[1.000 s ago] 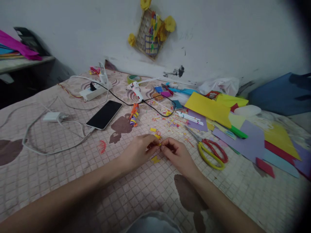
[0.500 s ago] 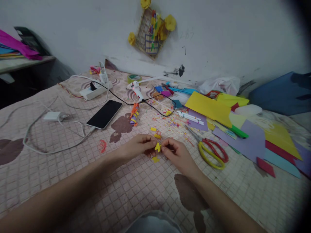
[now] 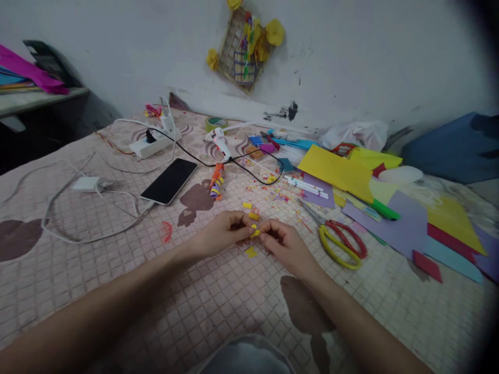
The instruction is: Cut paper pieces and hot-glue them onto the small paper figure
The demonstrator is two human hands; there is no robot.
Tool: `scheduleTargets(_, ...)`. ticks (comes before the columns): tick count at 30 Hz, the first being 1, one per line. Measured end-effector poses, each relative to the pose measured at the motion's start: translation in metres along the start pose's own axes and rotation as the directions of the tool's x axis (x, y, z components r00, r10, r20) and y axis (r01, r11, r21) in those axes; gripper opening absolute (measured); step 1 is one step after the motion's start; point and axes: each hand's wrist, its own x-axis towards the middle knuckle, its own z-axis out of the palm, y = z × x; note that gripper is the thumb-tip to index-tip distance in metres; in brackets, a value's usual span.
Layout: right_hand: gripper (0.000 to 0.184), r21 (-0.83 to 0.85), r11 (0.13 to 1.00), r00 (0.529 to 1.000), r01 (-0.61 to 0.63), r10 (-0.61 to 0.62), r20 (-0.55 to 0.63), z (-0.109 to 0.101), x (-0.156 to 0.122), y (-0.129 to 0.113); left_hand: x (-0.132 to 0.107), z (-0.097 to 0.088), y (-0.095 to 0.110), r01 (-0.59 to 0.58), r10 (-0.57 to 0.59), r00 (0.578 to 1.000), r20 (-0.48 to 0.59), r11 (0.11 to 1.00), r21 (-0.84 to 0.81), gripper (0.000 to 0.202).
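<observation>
Low over the quilted pink bedcover (image 3: 218, 311), my left hand (image 3: 222, 236) and my right hand (image 3: 286, 246) meet fingertip to fingertip. Both pinch one small yellow paper piece (image 3: 254, 232) between them, fingers curled closed. Another yellow scrap (image 3: 250, 252) lies on the cover just below the hands, and two more yellow bits (image 3: 249, 210) lie just beyond them. Yellow-and-red scissors (image 3: 341, 244) rest to the right of my right hand.
Coloured paper sheets (image 3: 393, 208) spread at the right. A black phone (image 3: 169, 181), charger and cables (image 3: 89, 184), power strip (image 3: 152, 145), glue gun (image 3: 220, 143), tape roll (image 3: 215, 123) and paper scraps lie farther back. A paper-flower craft (image 3: 245, 44) hangs on the wall.
The yellow piece showed wider between my fingertips half a second ago; now it is pinched smaller. The hands have stayed in about the same place; the view has shifted slightly.
</observation>
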Motion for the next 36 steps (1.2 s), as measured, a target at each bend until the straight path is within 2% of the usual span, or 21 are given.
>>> scheduleTargets(6, 0.009, 0.001, 1.0, 1.0, 0.01, -0.01, -0.009, -0.002, 0.001, 0.003, 0.0, 0.0, 0.001, -0.072, 0.073, 0.996, 0.052, 0.997, -0.008, 0.011)
scheduleTargets(12, 0.001, -0.032, 0.999, 0.998, 0.044, -0.042, 0.042, -0.003, 0.002, 0.008, 0.0, -0.002, -0.005, -0.084, 0.084, 0.996, 0.03, 0.996, 0.023, 0.017)
scheduleTargets(13, 0.005, -0.038, 0.998, 0.998, 0.041, -0.039, 0.046, -0.003, 0.001, 0.007, 0.0, -0.002, -0.005, -0.082, 0.081, 0.996, 0.032, 0.996, 0.033, 0.018)
scheduleTargets(15, 0.008, -0.065, 0.997, 0.998, 0.051, -0.049, 0.035, -0.002, 0.0, 0.004, 0.0, -0.002, -0.005, -0.073, 0.071, 0.996, 0.046, 0.997, 0.036, 0.022)
scheduleTargets(17, 0.003, -0.113, 0.991, 0.997, 0.076, -0.075, 0.015, -0.001, 0.0, 0.003, 0.0, -0.003, -0.004, -0.064, 0.063, 0.997, 0.051, 0.998, 0.022, 0.024)
scheduleTargets(20, 0.007, -0.148, 0.986, 0.997, 0.08, -0.08, 0.006, 0.001, 0.0, 0.003, 0.0, -0.004, -0.004, -0.064, 0.064, 0.998, 0.001, 0.998, 0.003, 0.024)
scheduleTargets(25, 0.011, -0.008, 1.0, 1.0, -0.025, 0.025, -0.018, 0.003, 0.002, 0.006, 0.0, -0.006, -0.001, -0.032, 0.025, 0.993, -0.119, 0.998, -0.057, 0.019)
scheduleTargets(28, 0.012, 0.05, 0.998, 0.999, -0.023, 0.025, -0.037, 0.005, 0.002, 0.005, -0.001, -0.002, 0.001, 0.005, -0.012, 0.995, -0.1, 0.997, -0.071, 0.021)
scheduleTargets(31, 0.013, 0.081, 0.996, 0.999, -0.031, 0.031, -0.006, 0.007, 0.0, 0.003, -0.002, 0.001, -0.001, -0.003, 0.001, 0.996, -0.085, 0.999, -0.033, 0.019)
scheduleTargets(36, 0.016, 0.063, 0.997, 0.999, -0.047, 0.046, 0.007, 0.001, -0.001, 0.002, -0.001, -0.003, -0.006, 0.009, -0.013, 0.996, -0.092, 0.999, -0.042, 0.017)
